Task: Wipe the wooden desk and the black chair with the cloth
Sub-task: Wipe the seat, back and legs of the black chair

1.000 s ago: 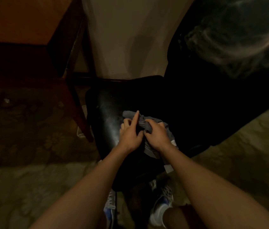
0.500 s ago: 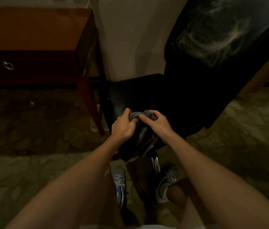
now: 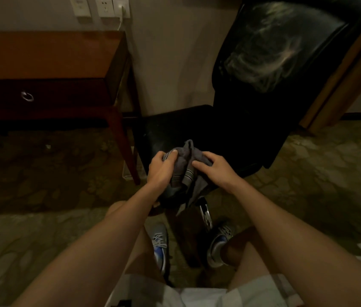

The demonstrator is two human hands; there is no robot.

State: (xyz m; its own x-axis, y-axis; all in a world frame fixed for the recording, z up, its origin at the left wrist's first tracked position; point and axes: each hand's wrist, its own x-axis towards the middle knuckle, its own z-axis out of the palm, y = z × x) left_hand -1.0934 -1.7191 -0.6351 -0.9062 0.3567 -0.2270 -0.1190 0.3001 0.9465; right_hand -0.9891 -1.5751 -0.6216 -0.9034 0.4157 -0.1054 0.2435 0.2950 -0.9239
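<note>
Both grips are clamped on the cloth (image 3: 185, 157). The left hand (image 3: 160, 169) curls its fingers round the cloth's left side, and the right hand (image 3: 218, 168) pinches its right side. The grey cloth is bunched between them, and a loose end hangs past the front edge of the black chair (image 3: 175, 127). The chair's tall back, streaked with pale smears, rises on the right. The wooden counter (image 3: 42, 56) stands near the chair on its left, with a ring pull (image 3: 27, 96) on its drawer. Wall sockets (image 3: 103, 6) sit above the counter. Two shoes (image 3: 160, 244) stand on the patterned carpet (image 3: 31, 173).
</note>
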